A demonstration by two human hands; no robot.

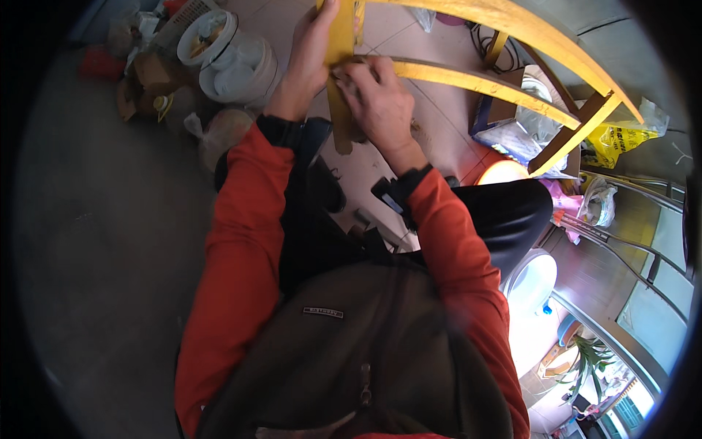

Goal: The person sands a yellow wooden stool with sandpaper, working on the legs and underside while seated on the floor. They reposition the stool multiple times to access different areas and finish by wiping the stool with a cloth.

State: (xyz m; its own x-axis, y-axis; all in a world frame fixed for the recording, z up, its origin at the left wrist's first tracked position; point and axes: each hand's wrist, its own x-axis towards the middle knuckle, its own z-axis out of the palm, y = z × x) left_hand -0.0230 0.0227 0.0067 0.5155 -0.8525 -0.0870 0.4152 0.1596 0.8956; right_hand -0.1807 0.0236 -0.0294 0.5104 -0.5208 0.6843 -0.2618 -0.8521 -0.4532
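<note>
A yellow-painted wooden frame (482, 86), like part of a chair or stool, lies tipped across the upper part of the view. It has long curved rails and shorter crosspieces. My left hand (311, 58) is wrapped round the upright wooden leg (340, 44) at the frame's near end, its upper fingers cut off by the picture's top edge. Just right of it, my right hand (380, 102) has its fingers bent and pressed together against that leg, where a rail joins it. Whatever those fingertips may pinch is hidden. Both forearms are in orange-red sleeves.
White buckets (238, 66) and an opened cardboard box (146, 77) stand at far left. To the right are a box (504, 121) holding plastic-wrapped things, a yellow bag (618, 143), metal crutch-like tubes (621, 245) and a white bucket (530, 282). Tiled floor shows beneath the frame.
</note>
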